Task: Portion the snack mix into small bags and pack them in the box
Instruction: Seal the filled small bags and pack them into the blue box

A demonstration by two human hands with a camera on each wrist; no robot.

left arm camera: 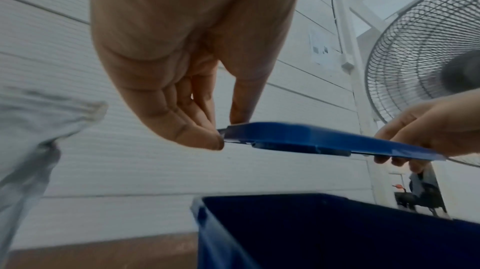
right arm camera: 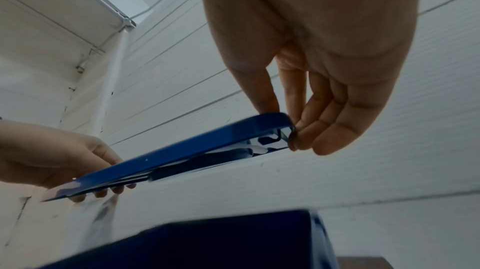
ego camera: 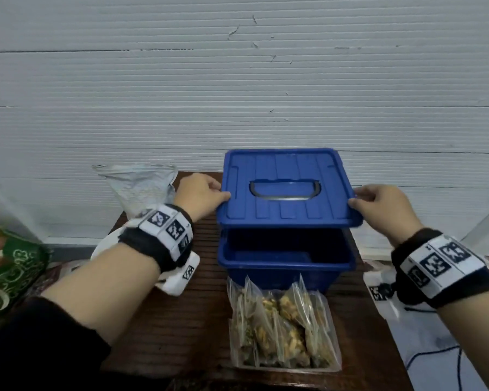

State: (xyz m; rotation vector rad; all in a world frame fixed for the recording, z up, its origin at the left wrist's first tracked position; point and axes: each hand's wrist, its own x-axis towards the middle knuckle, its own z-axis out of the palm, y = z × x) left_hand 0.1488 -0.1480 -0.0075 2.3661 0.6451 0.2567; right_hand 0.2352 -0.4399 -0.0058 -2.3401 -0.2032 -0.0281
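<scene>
A blue plastic lid (ego camera: pixel 287 190) with a recessed handle hangs level a little above the open blue box (ego camera: pixel 285 258). My left hand (ego camera: pixel 201 194) pinches the lid's left edge, thumb on top and fingers beneath. My right hand (ego camera: pixel 378 203) pinches the right edge the same way. The left wrist view shows the lid (left arm camera: pixel 324 140) edge-on above the box (left arm camera: pixel 337 232); the right wrist view shows the lid (right arm camera: pixel 182 154) over the box (right arm camera: pixel 221 242). What I can see of the box's inside looks dark and empty. Several small filled snack bags (ego camera: pixel 280 323) stand in a clear tray (ego camera: pixel 333 368) in front of the box.
A large clear bag (ego camera: pixel 141 187) stands at the back left of the brown wooden table (ego camera: pixel 181 328). Something white (ego camera: pixel 105 244) lies under my left wrist. A green patterned bag (ego camera: pixel 9 266) sits off the left edge, white plastic (ego camera: pixel 424 334) with a cable lies right. A fan (left arm camera: pixel 420 51) stands behind.
</scene>
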